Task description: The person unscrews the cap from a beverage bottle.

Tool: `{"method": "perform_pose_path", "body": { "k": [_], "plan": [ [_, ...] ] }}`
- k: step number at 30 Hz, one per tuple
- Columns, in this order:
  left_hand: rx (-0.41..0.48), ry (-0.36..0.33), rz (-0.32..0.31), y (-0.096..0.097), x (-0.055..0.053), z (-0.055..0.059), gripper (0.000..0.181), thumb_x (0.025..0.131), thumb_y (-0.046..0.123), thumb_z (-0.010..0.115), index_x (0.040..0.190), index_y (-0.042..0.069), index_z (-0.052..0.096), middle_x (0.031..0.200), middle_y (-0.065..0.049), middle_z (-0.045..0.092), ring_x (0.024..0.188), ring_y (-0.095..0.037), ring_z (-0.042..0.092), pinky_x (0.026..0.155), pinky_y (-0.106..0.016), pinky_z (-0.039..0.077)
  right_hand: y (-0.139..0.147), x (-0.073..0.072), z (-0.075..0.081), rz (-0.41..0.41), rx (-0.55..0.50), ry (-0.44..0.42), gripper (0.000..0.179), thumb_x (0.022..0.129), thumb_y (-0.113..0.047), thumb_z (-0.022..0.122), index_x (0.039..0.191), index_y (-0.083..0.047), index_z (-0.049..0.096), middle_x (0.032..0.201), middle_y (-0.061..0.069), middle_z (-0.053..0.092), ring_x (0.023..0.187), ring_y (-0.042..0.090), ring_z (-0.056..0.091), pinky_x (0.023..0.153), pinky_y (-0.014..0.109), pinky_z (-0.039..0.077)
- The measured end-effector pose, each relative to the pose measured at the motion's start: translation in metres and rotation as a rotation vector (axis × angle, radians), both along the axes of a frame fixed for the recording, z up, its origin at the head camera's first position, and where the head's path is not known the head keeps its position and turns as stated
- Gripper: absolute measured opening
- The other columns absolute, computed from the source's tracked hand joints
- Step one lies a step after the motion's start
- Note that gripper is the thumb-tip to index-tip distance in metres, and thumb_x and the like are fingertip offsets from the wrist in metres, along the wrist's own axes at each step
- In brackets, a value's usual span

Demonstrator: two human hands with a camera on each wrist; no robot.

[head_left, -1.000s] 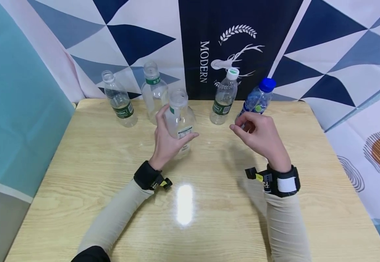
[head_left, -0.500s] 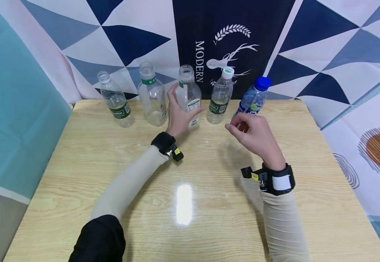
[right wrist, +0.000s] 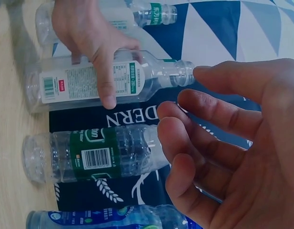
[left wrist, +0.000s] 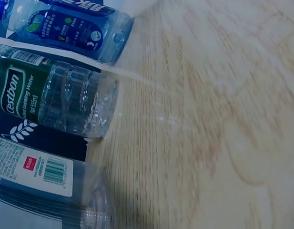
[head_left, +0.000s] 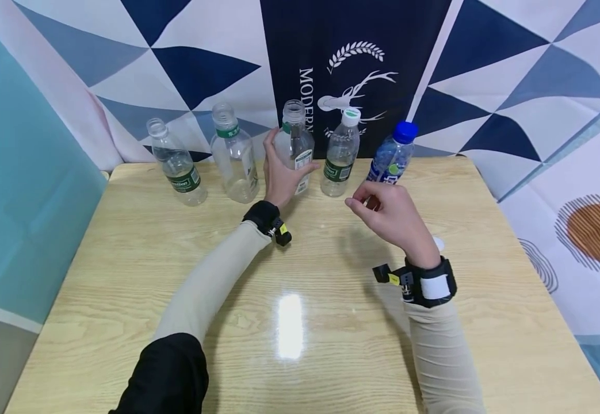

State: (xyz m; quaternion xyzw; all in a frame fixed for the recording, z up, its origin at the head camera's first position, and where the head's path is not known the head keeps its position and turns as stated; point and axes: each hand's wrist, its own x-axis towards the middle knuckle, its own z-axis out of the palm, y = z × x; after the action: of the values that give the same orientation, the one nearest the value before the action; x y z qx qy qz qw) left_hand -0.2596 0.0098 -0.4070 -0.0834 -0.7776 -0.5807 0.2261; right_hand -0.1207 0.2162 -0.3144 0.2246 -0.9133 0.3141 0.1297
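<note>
My left hand [head_left: 283, 179] grips a clear, uncapped plastic bottle [head_left: 294, 144] that stands upright near the back edge of the table. The thumb lies across its white label [right wrist: 92, 82], as the right wrist view shows. My right hand [head_left: 395, 215] hovers over the table, fingers loosely curled and holding nothing. Behind it stands a blue-labelled bottle [head_left: 392, 155] with a blue cap. Between the hands is a green-labelled water bottle [head_left: 340, 150] with a white cap. In the left wrist view, the gripped bottle's lower part [left wrist: 37, 176] shows.
Left of the gripped bottle stand an uncapped bottle with a green neck band [head_left: 234, 161] and an uncapped green-labelled bottle [head_left: 178, 164]. A small white round object [head_left: 438, 243] lies beside the right wrist. A patterned cloth [head_left: 217, 34] hangs behind the wooden table [head_left: 331, 345].
My left hand has carried the clear bottle back and set it in the row between the green-banded bottle and the white-capped one. My right hand has stayed nearly still.
</note>
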Motion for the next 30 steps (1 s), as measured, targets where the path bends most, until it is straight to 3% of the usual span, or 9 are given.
{"method": "perform_pose_path", "body": {
  "k": [9, 13, 15, 20, 25, 27, 30],
  "plan": [
    [-0.047, -0.038, 0.001, 0.002, 0.004, 0.000, 0.123, 0.057, 0.053, 0.082, 0.151, 0.027, 0.008, 0.151, 0.003, 0.021, 0.133, -0.009, 0.024, 0.104, -0.030, 0.025, 0.002, 0.000, -0.002, -0.011, 0.000, -0.006, 0.019, 0.089, -0.031, 0.063, 0.080, -0.015, 0.067, 0.068, -0.006, 0.057, 0.057, 0.011, 0.049, 0.050, 0.029, 0.040],
    [-0.114, 0.000, 0.025, 0.001, 0.012, 0.001, 0.128, 0.055, 0.061, 0.077, 0.152, 0.024, 0.002, 0.151, 0.002, 0.014, 0.136, -0.008, 0.016, 0.106, -0.026, 0.020, 0.001, 0.002, -0.004, -0.005, 0.003, -0.025, 0.020, 0.090, -0.032, 0.062, 0.080, -0.015, 0.067, 0.067, -0.006, 0.056, 0.057, 0.012, 0.049, 0.049, 0.030, 0.039],
    [-0.157, 0.063, 0.046, 0.000, 0.018, 0.004, 0.130, 0.055, 0.062, 0.077, 0.152, 0.021, 0.002, 0.152, 0.000, 0.011, 0.137, -0.008, 0.013, 0.107, -0.027, 0.017, 0.001, 0.003, -0.004, -0.004, 0.006, -0.029, 0.020, 0.090, -0.032, 0.062, 0.080, -0.015, 0.067, 0.066, -0.006, 0.056, 0.057, 0.012, 0.049, 0.049, 0.030, 0.039],
    [-0.250, 0.302, 0.103, -0.001, 0.041, 0.016, 0.126, 0.056, 0.056, 0.081, 0.150, 0.009, 0.012, 0.154, -0.010, 0.007, 0.140, -0.017, 0.007, 0.109, -0.035, 0.012, 0.002, 0.002, -0.002, -0.010, 0.007, -0.011, 0.018, 0.090, -0.029, 0.063, 0.080, -0.015, 0.067, 0.064, -0.006, 0.055, 0.056, 0.012, 0.049, 0.048, 0.029, 0.039],
    [-0.267, 0.558, 0.138, -0.007, 0.077, 0.020, 0.107, 0.059, 0.047, 0.083, 0.140, 0.001, 0.029, 0.143, -0.027, 0.025, 0.135, -0.030, 0.022, 0.106, -0.044, 0.020, 0.004, 0.001, 0.000, -0.015, 0.009, -0.004, 0.019, 0.090, -0.030, 0.062, 0.079, -0.014, 0.066, 0.064, -0.005, 0.055, 0.055, 0.012, 0.048, 0.049, 0.030, 0.039],
    [-0.238, 0.619, 0.130, -0.009, 0.091, 0.018, 0.097, 0.062, 0.041, 0.083, 0.136, 0.000, 0.035, 0.136, -0.029, 0.033, 0.130, -0.032, 0.030, 0.104, -0.045, 0.025, 0.005, 0.001, 0.001, -0.021, 0.010, -0.001, 0.020, 0.091, -0.030, 0.061, 0.079, -0.014, 0.065, 0.064, -0.005, 0.055, 0.055, 0.012, 0.048, 0.049, 0.030, 0.039],
    [-0.177, 0.641, 0.098, -0.009, 0.106, 0.013, 0.085, 0.064, 0.031, 0.082, 0.131, -0.001, 0.039, 0.127, -0.025, 0.040, 0.121, -0.031, 0.038, 0.099, -0.042, 0.032, 0.006, 0.001, 0.003, -0.035, 0.007, 0.004, 0.021, 0.091, -0.031, 0.061, 0.079, -0.014, 0.065, 0.065, -0.004, 0.055, 0.056, 0.013, 0.048, 0.050, 0.030, 0.039]
  ]
}}
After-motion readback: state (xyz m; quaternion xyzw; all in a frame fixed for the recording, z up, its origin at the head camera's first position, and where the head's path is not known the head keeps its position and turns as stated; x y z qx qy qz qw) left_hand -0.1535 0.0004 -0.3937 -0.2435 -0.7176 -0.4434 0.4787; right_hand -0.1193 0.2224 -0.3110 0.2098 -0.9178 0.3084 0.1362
